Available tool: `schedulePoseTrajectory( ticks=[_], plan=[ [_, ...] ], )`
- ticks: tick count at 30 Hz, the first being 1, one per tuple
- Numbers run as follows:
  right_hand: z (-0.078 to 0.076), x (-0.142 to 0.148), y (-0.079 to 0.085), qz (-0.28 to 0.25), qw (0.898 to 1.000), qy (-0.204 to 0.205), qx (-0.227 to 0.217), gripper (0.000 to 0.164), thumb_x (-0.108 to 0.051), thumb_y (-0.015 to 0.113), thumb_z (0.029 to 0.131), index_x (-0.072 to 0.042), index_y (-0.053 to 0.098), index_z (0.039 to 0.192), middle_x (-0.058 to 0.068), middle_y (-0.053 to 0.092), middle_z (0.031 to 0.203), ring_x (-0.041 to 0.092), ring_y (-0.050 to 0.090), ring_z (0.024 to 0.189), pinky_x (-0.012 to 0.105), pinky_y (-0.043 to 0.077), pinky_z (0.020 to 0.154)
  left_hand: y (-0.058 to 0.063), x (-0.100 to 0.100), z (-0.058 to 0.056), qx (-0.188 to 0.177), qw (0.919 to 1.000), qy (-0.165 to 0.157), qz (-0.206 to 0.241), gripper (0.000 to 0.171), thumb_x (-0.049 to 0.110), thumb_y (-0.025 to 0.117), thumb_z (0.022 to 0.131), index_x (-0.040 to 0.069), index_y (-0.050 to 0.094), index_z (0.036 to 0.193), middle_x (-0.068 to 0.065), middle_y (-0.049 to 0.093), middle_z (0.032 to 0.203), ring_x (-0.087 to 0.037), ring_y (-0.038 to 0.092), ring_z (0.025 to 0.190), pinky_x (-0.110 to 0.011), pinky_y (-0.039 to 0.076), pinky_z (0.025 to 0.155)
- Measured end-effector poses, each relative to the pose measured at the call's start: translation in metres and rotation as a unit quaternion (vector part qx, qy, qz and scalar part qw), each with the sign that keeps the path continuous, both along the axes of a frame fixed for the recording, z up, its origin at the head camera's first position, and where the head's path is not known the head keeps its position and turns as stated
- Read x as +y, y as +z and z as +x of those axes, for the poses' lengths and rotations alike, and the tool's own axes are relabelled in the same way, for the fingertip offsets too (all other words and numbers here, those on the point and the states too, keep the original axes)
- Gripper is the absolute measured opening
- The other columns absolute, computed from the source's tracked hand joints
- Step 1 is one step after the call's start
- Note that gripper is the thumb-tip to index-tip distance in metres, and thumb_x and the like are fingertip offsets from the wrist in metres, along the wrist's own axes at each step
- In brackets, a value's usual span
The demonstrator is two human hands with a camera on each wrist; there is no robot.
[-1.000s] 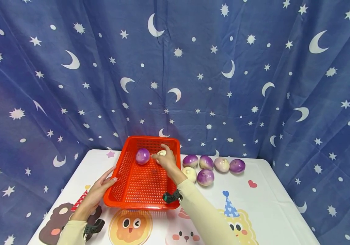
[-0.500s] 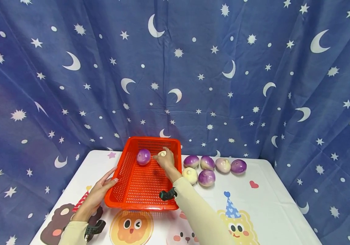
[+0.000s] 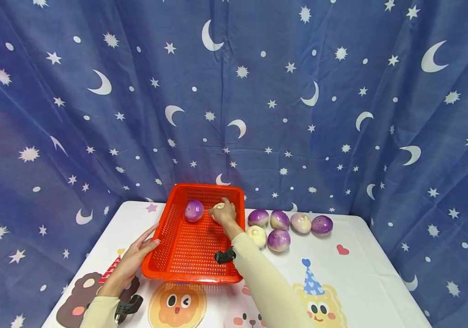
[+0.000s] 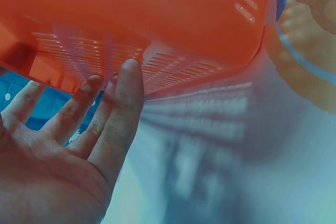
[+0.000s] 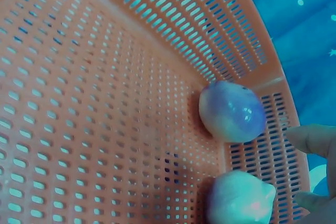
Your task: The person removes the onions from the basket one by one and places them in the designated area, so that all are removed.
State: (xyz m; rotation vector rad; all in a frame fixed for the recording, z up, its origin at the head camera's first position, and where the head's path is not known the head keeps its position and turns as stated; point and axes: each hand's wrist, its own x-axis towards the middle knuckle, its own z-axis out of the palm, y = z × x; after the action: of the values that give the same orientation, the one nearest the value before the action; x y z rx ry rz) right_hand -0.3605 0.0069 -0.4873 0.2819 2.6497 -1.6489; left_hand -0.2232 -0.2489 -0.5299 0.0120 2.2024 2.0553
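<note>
A red slotted plastic basket (image 3: 193, 278) stands on the table, with two turnips inside near its far end. One is purple (image 3: 194, 211); beside it lies a pale turnip (image 3: 219, 206). My right hand (image 3: 226, 217) reaches over the pale one, which it partly covers in the head view. From the right wrist, fingertips (image 5: 304, 137) show at the right edge, with a gap between them and the pale turnip (image 5: 241, 199). My left hand (image 3: 134, 256) is at the basket's left side; in the left wrist view its extended fingers (image 4: 123, 98) meet the outer wall.
Right of the basket, several more turnips sit on the cloth, among them a white one (image 3: 256, 236) and a purple one (image 3: 279, 240). The white tablecloth (image 3: 361, 273) carries cartoon prints. A blue star-and-moon curtain (image 3: 258, 114) hangs behind the table.
The right wrist has shifted slightly left and forward, with the hand staying over the pale turnip. The head view has drifted a little; the left hand keeps its place at the basket.
</note>
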Motion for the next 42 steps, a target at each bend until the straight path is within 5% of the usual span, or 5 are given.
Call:
schedulePoseTrajectory(
  ticks=[10,18,29,37,42],
  plan=[
    [-0.009,0.001,-0.006,0.058,0.998,0.012,-0.017,0.079,-0.02,0.082,0.073,-0.012,0.047,0.144,0.022,0.049,0.133,0.04,0.047,0.124,0.048,0.039,0.109,-0.002,0.0,-0.002,0.001,0.9999,-0.007,0.013,0.063,0.03,0.055,0.101,0.027,0.025,0.156,-0.027,0.042,0.148,-0.028,0.063,0.114,-0.035,0.058,0.088],
    [-0.006,0.002,-0.006,0.127,0.99,0.065,-0.018,0.066,-0.017,0.08,0.072,-0.008,0.057,0.133,0.021,0.056,0.121,0.039,0.048,0.111,0.047,0.038,0.1,-0.003,-0.002,-0.002,-0.003,1.0,0.001,0.007,0.064,0.032,0.056,0.1,0.03,0.024,0.156,-0.024,0.042,0.149,-0.026,0.063,0.114,-0.034,0.058,0.088],
    [0.0,0.006,-0.007,0.138,0.986,0.094,0.001,0.041,-0.012,0.081,0.068,-0.01,0.062,0.105,0.016,0.067,0.112,0.031,0.06,0.104,0.04,0.048,0.093,-0.005,-0.002,-0.004,-0.006,0.9999,-0.001,0.009,0.064,0.032,0.056,0.1,0.031,0.025,0.156,-0.022,0.042,0.15,-0.029,0.063,0.116,-0.036,0.058,0.088],
    [-0.015,0.012,-0.026,0.124,0.982,0.143,0.008,0.041,-0.013,0.084,0.066,-0.011,0.061,0.1,0.013,0.064,0.098,0.028,0.056,0.09,0.035,0.05,0.08,0.0,-0.002,0.001,0.0,0.9999,-0.011,0.005,0.064,0.03,0.054,0.101,0.027,0.023,0.157,-0.026,0.041,0.149,-0.026,0.063,0.115,-0.033,0.057,0.088],
    [0.003,0.009,-0.009,0.104,0.983,0.152,-0.015,0.041,-0.011,0.081,0.07,-0.009,0.063,0.107,0.012,0.063,0.098,0.025,0.055,0.09,0.03,0.049,0.071,0.001,-0.001,0.0,0.002,0.9999,-0.01,0.002,0.064,0.03,0.054,0.101,0.027,0.023,0.157,-0.026,0.041,0.15,-0.026,0.062,0.116,-0.032,0.057,0.089]
  ],
)
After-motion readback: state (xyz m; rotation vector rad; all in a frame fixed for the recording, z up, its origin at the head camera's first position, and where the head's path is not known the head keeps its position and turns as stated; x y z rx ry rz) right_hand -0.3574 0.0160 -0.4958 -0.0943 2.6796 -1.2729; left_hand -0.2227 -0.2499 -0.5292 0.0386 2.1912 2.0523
